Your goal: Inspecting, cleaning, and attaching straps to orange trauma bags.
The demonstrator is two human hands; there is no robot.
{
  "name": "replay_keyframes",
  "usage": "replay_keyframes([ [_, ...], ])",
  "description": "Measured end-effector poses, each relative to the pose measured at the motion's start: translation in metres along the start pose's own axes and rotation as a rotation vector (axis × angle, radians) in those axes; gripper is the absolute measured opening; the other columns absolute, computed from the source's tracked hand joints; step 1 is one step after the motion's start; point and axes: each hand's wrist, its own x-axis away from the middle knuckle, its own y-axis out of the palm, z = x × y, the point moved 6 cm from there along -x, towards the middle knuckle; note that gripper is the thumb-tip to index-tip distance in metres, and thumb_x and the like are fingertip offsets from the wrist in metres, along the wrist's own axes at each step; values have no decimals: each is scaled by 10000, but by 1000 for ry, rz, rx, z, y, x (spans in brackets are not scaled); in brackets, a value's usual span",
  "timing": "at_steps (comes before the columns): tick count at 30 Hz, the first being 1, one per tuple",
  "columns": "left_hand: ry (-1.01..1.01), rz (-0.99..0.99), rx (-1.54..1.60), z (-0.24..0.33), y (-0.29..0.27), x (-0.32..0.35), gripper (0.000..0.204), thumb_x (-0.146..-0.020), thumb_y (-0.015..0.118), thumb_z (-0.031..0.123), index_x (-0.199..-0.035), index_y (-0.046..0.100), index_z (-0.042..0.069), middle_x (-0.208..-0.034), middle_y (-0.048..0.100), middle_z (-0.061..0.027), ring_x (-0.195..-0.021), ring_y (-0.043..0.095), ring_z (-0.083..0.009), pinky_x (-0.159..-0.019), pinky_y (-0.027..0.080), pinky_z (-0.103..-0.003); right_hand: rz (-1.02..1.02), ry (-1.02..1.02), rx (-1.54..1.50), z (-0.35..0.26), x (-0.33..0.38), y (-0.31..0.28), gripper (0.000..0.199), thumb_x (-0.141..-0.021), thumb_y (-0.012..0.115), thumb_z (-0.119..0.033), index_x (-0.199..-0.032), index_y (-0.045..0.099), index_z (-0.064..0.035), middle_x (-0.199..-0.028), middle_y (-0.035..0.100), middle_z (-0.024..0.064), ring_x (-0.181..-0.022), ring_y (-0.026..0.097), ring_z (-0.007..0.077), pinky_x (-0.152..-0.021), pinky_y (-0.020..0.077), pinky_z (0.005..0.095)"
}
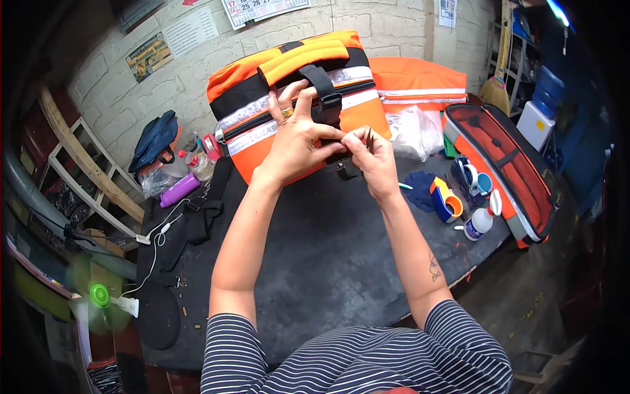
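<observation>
An orange bag (357, 121) with black panels and silver reflective bands stands on the dark table, its padded orange handle (302, 60) on top. A black strap with a buckle (330, 100) hangs down its front. My left hand (295, 134) is in front of the bag, thumb and forefinger pinched together, the other fingers raised by the strap. What the pinch holds is too small to make out. My right hand (371, 161) meets it fingertip to fingertip, closed, with a small dark pointed thing (369, 139) sticking up from its fingers.
Behind is another orange bag (420, 79); an open red-lined case (502, 157) lies at right. Nearby are a white spray bottle (480, 223), a tape roll (446, 200) and clear plastic (415, 131). A purple bottle (179, 190) and a spinning fan (100, 295) are at left.
</observation>
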Motion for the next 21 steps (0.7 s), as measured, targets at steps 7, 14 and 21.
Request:
replay_keyframes([
  [7, 17, 51, -14, -4, -3, -2, 186, -584, 811, 210, -747, 747, 271, -1371, 327, -151, -1404, 71, -395, -1074, -20, -611, -15, -173, 275, -6, 21, -16, 364, -779, 577, -7, -1065, 368, -88, -956, 349, 25, -809, 375, 85, -739, 356, 225],
  [14, -6, 16, 63, -6, -3, -2, 195, -581, 809, 188, -756, 751, 251, -1455, 276, -211, -1423, -42, -398, -1067, -66, -612, -80, -365, 1125, -38, 27, -9, 457, -807, 603, 18, -1241, 466, -22, -1090, 474, 168, -826, 614, 339, -688, 517, 400],
  [21, -10, -20, 65, -1, 6, -7, 183, -627, 812, 209, -790, 757, 274, -1489, 218, -210, -1429, -68, -375, -1083, -53, -539, -52, -637, 1010, -41, 30, -10, 363, -751, 677, 6, -1104, 600, -28, -893, 559, 128, -741, 623, 291, -629, 506, 368],
])
